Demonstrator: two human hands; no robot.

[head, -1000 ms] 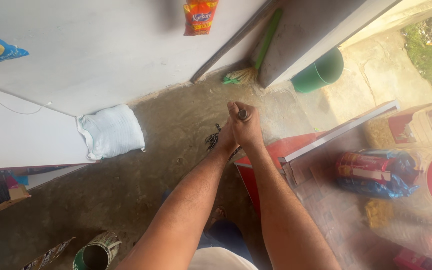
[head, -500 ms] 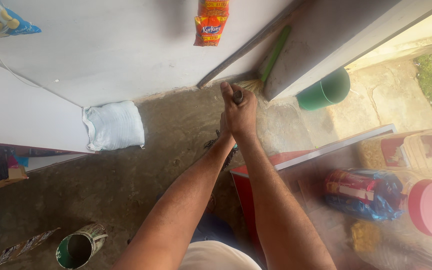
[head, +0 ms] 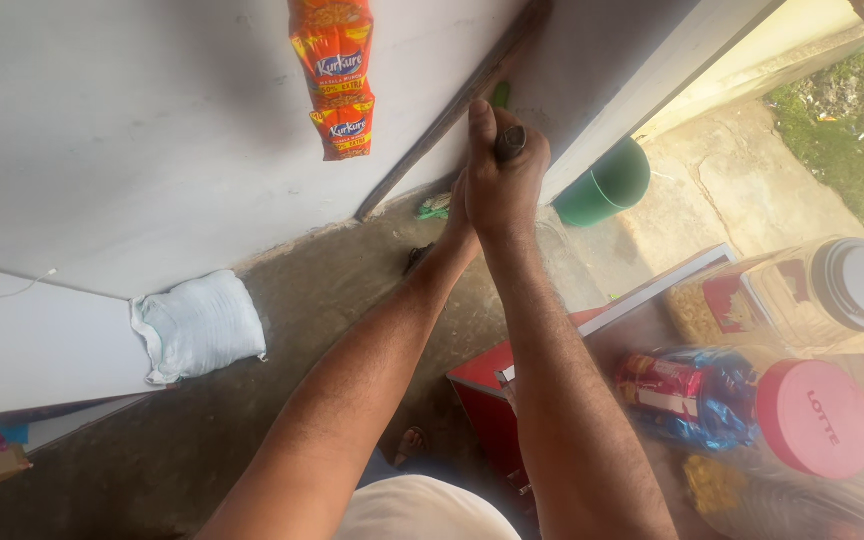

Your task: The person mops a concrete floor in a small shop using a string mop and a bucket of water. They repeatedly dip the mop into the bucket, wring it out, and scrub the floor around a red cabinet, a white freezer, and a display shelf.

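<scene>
Both my hands are clasped together around a dark rod-like handle [head: 510, 142], whose rounded end sticks out above my fingers. My right hand [head: 507, 190] is on top and wraps the handle. Beneath and to the left of it, my left hand [head: 455, 222] is mostly hidden. The hands are raised in front of the white wall, near the corner of a doorway. A dark piece [head: 417, 258] shows below my left wrist; whether it belongs to the handle is unclear.
Orange snack packets [head: 337, 75] hang on the wall. A white sack [head: 197, 325] lies on the concrete floor. A green bucket [head: 607, 185] and a green broom [head: 437, 207] stand by the doorway. At right are a red counter [head: 487, 385] and jars with pink [head: 812, 415] and grey [head: 857, 285] lids.
My clasped hands have risen with the handle, from over the floor toward the wall and doorway corner. The view has shifted to follow them.
</scene>
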